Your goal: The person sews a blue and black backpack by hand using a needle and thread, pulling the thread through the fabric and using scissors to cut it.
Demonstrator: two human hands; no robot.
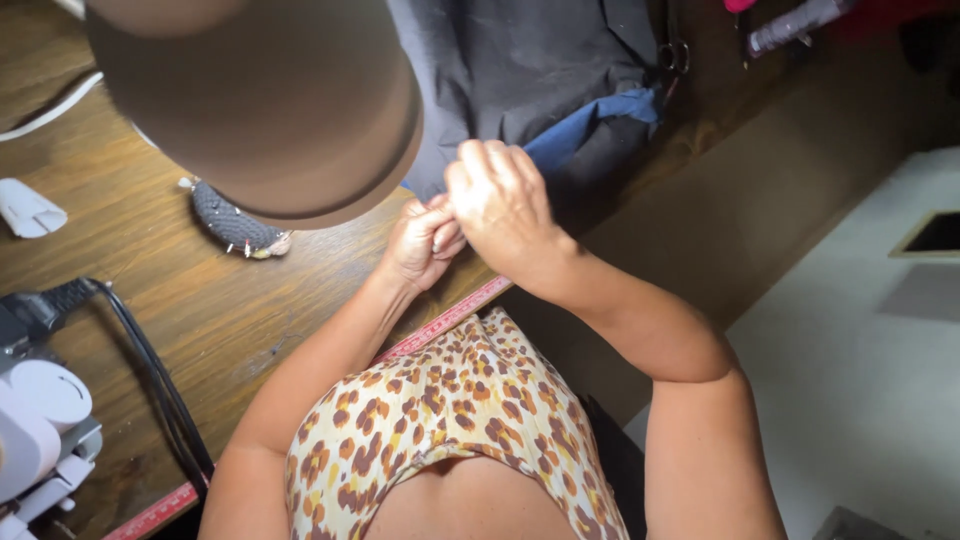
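Wooden table [150, 260], dark cloth [530, 70] heaped at its far edge under a lamp shade [260, 100].

Soft, light and floppy by the look of it, the cloth would be best taken by its blue hem [590, 125] (a pincushion [235, 225] sits to the left). Right hand [505, 205] is curled shut, touching the hem just beyond it; left hand [425, 240] is pinched together against it, on what I cannot tell.

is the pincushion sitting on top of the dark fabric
No, the pincushion lies on the bare wooden table, left of the dark fabric and apart from it, partly under the lamp shade.
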